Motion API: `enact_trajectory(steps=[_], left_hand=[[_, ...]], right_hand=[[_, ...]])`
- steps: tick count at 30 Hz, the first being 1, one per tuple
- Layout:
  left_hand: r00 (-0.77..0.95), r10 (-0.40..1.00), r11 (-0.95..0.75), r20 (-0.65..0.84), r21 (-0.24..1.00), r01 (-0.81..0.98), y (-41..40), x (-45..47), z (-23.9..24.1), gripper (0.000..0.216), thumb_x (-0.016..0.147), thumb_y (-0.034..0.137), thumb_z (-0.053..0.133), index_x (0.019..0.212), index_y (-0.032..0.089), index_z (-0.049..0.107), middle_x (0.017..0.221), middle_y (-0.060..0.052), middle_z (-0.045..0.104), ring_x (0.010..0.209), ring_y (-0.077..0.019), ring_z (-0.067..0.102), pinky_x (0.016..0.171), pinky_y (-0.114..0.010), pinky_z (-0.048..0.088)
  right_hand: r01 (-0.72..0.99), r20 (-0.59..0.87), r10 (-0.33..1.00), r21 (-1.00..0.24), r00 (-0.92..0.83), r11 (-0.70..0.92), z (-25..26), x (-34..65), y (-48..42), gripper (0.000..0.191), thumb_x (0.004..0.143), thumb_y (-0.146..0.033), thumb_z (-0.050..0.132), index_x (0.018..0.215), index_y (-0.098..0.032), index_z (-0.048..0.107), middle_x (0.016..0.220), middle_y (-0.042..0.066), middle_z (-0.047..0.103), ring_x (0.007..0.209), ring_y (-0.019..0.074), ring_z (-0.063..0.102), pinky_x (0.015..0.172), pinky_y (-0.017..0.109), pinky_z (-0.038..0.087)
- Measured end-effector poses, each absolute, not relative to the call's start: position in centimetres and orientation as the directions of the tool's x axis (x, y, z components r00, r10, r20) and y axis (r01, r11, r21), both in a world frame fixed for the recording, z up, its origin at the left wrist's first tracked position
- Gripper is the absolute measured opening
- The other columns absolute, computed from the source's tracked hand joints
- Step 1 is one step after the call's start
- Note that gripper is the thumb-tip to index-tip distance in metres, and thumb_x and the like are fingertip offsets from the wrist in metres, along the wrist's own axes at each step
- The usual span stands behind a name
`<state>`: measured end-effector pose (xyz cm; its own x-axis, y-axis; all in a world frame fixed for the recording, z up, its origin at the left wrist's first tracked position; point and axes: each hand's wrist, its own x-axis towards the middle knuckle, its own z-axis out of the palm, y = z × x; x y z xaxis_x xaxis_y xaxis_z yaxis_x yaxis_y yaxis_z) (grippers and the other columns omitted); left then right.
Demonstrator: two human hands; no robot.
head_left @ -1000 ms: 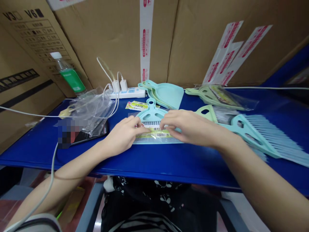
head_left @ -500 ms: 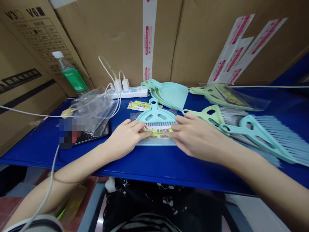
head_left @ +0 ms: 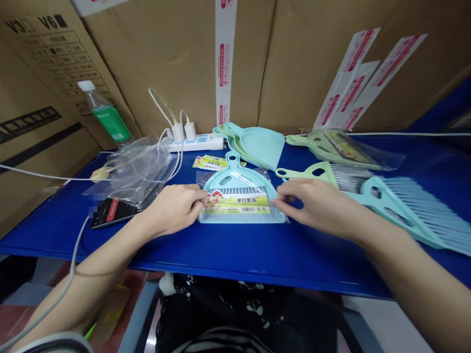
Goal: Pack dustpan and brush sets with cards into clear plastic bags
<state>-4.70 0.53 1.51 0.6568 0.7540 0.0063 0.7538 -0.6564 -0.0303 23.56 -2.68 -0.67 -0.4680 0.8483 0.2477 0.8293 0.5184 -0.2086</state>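
A light-blue dustpan (head_left: 253,176) with a small brush nested in it lies flat before me, handle pointing away, inside a clear plastic bag (head_left: 243,218). Across its front sits a yellow-green printed label card (head_left: 239,202). My left hand (head_left: 178,208) is closed, fingertips pinching at the bag's left edge beside the card. At the card's right end my right hand (head_left: 312,206) pinches the bag between thumb and forefinger. Just beyond the right hand lie a green-handled brush (head_left: 309,173) and a light-blue brush (head_left: 401,206).
Behind the bag lie stacked dustpans (head_left: 263,144) and loose label cards (head_left: 211,162). A bagged green set (head_left: 338,147) is at the back right. On the left are crumpled plastic bags (head_left: 136,164), a phone (head_left: 116,213), a power strip (head_left: 202,142) and a bottle (head_left: 112,122). Cardboard boxes (head_left: 176,59) form the back.
Both hands have moved outward from the middle of the label to the bag's two sides. More of the card and dustpan now shows.
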Motion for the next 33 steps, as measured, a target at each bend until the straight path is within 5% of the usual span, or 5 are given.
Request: enact_trajectory(steps=[8,15,24,27,33], left_hand=[[0.61,0.789,-0.615,0.077,0.07,0.786,1.0,-4.1,0.3,0.011,0.087,0.025,0.043,0.079,0.02,0.049,0.06,0.001,0.057,0.054,-0.0151,0.053,0.053,-0.027,0.033],[0.65,0.756,-0.646,0.073,0.238,0.725,1.6,-4.8,0.5,0.008,0.082,0.017,0.043,0.087,0.022,0.039,0.052,0.009,0.045,0.046,-0.0129,0.046,0.052,-0.025,0.029],[0.688,0.725,-0.667,0.019,0.269,0.695,0.8,-5.0,1.2,0.007,0.081,0.018,0.045,0.083,0.022,0.039,0.053,0.009,0.046,0.046,-0.0125,0.046,0.052,-0.026,0.027],[0.701,0.713,-0.68,0.021,0.266,0.684,0.7,-5.0,1.4,0.008,0.081,0.019,0.044,0.081,0.022,0.038,0.052,0.009,0.045,0.045,-0.0116,0.044,0.052,-0.026,0.027],[0.726,0.688,-0.695,-0.011,0.28,0.662,0.7,-5.1,1.5,0.006,0.082,0.019,0.042,0.08,0.023,0.037,0.05,0.01,0.045,0.043,-0.0103,0.043,0.051,-0.026,0.026]], right_hand=[[0.763,0.095,0.935,-0.553,-0.341,0.334,-1.1,22.5,-2.6,0.016,0.075,-0.018,0.048,0.071,-0.026,0.035,0.049,-0.008,0.048,0.044,0.0125,0.045,0.049,0.026,0.033],[0.701,-0.01,0.924,-0.654,-0.383,0.284,-0.9,22.4,-2.6,0.017,0.072,-0.014,0.046,0.076,-0.026,0.034,0.047,-0.012,0.036,0.043,0.0109,0.037,0.049,0.025,0.031],[0.645,-0.245,0.855,-0.753,-0.458,0.13,0.7,23.0,-3.4,0.006,0.079,-0.021,0.046,0.078,-0.025,0.041,0.048,-0.008,0.05,0.045,0.012,0.049,0.047,0.024,0.039],[0.662,-0.161,0.876,-0.719,-0.456,0.213,1.1,23.4,-3.3,0.005,0.084,-0.028,0.045,0.081,-0.024,0.046,0.048,-0.006,0.052,0.044,0.0124,0.046,0.047,0.025,0.037],[0.826,0.337,0.926,-0.464,-0.168,0.319,1.1,24.7,-2.2,0.014,0.087,-0.027,0.039,0.082,-0.024,0.052,0.057,-0.001,0.054,0.052,0.0161,0.05,0.054,0.03,0.038]])
